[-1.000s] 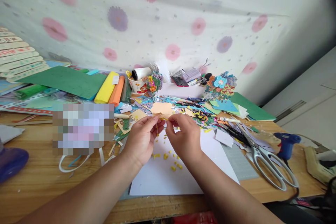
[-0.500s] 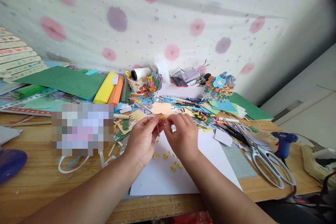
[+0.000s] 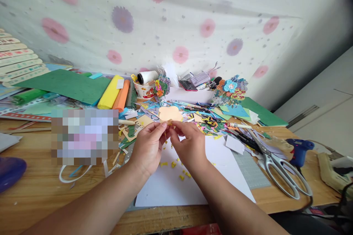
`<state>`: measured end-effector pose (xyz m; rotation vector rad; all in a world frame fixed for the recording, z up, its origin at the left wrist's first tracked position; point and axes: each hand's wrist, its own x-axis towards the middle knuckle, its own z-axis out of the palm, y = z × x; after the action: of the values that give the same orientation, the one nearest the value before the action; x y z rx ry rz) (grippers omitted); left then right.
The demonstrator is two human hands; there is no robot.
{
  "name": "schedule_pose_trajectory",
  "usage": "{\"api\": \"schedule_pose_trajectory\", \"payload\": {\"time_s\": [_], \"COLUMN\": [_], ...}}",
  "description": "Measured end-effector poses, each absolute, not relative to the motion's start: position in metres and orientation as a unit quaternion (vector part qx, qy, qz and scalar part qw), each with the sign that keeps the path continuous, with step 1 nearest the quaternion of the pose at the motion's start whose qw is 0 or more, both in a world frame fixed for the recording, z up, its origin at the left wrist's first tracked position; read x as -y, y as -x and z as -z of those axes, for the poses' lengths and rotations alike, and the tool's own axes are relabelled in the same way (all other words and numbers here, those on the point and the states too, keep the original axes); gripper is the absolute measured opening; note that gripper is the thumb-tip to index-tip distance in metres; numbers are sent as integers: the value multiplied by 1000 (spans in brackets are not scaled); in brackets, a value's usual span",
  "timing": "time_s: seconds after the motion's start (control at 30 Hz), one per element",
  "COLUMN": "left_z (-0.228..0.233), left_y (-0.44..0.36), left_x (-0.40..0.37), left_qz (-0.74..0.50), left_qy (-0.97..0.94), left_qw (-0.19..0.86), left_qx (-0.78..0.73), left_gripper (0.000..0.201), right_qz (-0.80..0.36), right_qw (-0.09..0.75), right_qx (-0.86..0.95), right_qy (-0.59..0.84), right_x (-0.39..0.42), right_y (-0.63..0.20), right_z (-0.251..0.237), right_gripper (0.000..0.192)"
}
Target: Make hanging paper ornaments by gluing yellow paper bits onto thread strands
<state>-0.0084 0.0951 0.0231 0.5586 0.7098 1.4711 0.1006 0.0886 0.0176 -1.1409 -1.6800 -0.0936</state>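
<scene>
My left hand point(image 3: 147, 147) and my right hand point(image 3: 190, 143) meet above a white sheet of paper point(image 3: 154, 192), fingertips close together. Between them is pinched a small yellowish paper piece point(image 3: 170, 122), mostly hidden by the fingers. Just beyond the fingertips shows a peach cloud-shaped paper point(image 3: 168, 113); I cannot tell whether the fingers touch it. Several tiny yellow paper bits point(image 3: 173, 164) lie scattered on the white sheet below, partly behind my right hand.
Silver-handled scissors point(image 3: 284, 180) and a blue glue gun point(image 3: 300, 150) lie to the right. Paper scraps point(image 3: 212, 126) cover the table's back. Behind stand a paper cup point(image 3: 145, 91), yellow roll point(image 3: 110, 93) and paper flowers point(image 3: 231, 88). A blurred patch point(image 3: 84, 136) is at left.
My right hand has shifted slightly left and its fingers have straightened towards the left fingertips. More of the peach paper's shape shows. The view has moved a little.
</scene>
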Motion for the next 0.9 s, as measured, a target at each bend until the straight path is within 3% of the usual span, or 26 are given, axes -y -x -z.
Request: {"api": "schedule_pose_trajectory", "payload": {"time_s": [0.23, 0.6, 0.77, 0.9], "left_z": [-22, -23, -21, -21], "left_y": [9, 11, 14, 15], "left_x": [-95, -96, -98, -98], "left_qz": [-648, -644, -632, -620], "left_qy": [-253, -259, -270, -277], "left_qw": [644, 639, 647, 660], "left_qx": [-319, -332, -329, -323], "left_gripper": [21, 17, 13, 13], "right_qz": [-106, -173, -210, -174], "right_qw": [550, 485, 430, 367], "right_qx": [663, 696, 716, 759], "right_qy": [497, 500, 508, 509], "right_x": [-90, -81, -79, -79], "right_y": [-98, -102, -115, -125], "right_z": [-15, -27, -36, -40], "right_gripper": [19, 13, 26, 38]}}
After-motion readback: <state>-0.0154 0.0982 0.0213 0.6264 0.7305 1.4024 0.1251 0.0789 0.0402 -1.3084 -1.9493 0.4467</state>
